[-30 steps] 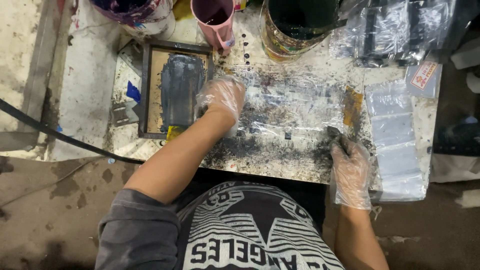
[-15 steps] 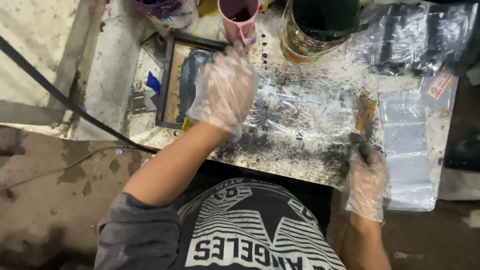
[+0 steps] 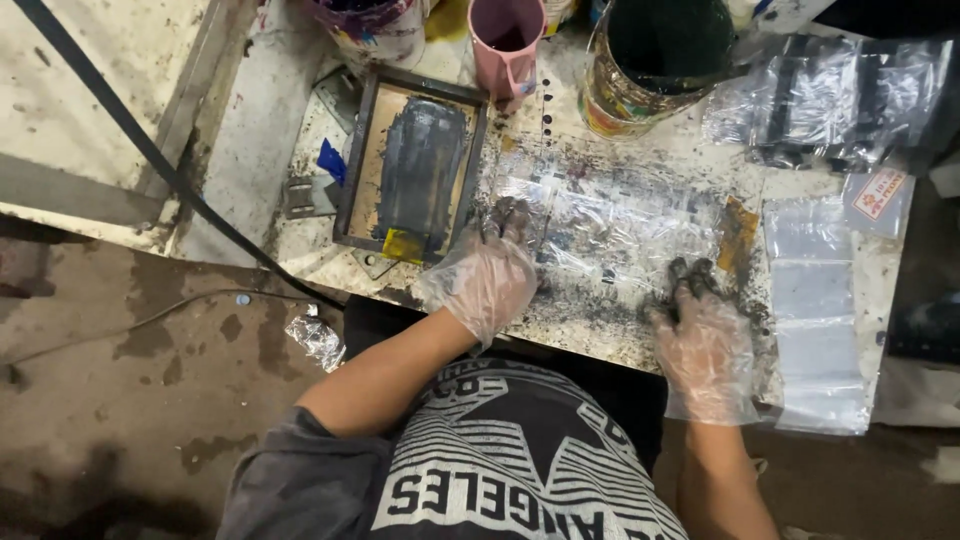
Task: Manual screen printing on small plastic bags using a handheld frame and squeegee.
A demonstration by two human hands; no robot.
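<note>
Both my hands wear thin clear gloves with ink-blackened fingertips. My left hand (image 3: 487,272) lies flat, fingers spread, on the near left end of a crinkled clear plastic sheet (image 3: 620,222) stretched over the ink-smeared table (image 3: 590,335). My right hand (image 3: 705,340) rests palm down at the sheet's near right end, its dark fingertips touching the surface beside an orange-brown smear (image 3: 740,235). Neither hand grips anything that I can see. A small framed printing screen (image 3: 415,165) coated in grey ink lies just beyond my left hand.
A pink cup (image 3: 505,35), a large ink can (image 3: 660,60) and a paint-stained tub (image 3: 365,25) stand along the back. Clear bags are stacked at the right (image 3: 815,300), with bundled bags (image 3: 830,95) behind. A black cable (image 3: 150,160) crosses the left.
My left hand was up over the screen and cup half a second ago and has drawn back to the sheet's near left end. My right hand stays at the right end.
</note>
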